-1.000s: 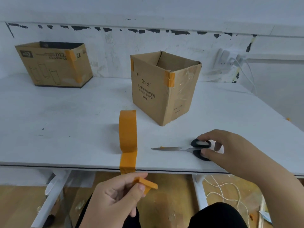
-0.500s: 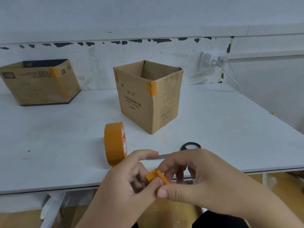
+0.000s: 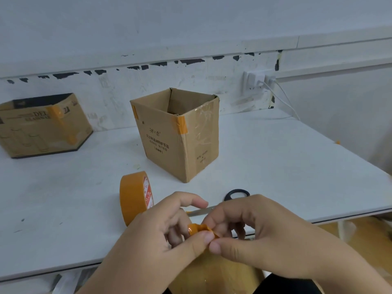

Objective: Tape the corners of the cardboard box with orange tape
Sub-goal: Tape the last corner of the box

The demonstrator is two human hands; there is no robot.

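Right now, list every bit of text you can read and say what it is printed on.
"DEL": low box on the left, cut off by its orange strip.
Tall cardboard box: Chinese print on two faces, too blurred to read.
Tape roll: red core label, unreadable.

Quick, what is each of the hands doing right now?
Left hand: pinches the crumpled orange tape piece.
Right hand: pinches the same tape piece from the other side.

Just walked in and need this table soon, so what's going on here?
A person is taping cardboard boxes. Both hands, left hand and right hand, pinch a crumpled piece of orange tape at the table's front edge. The tape roll stands nearby, scissors lie behind, and the open box already has two taped corners.
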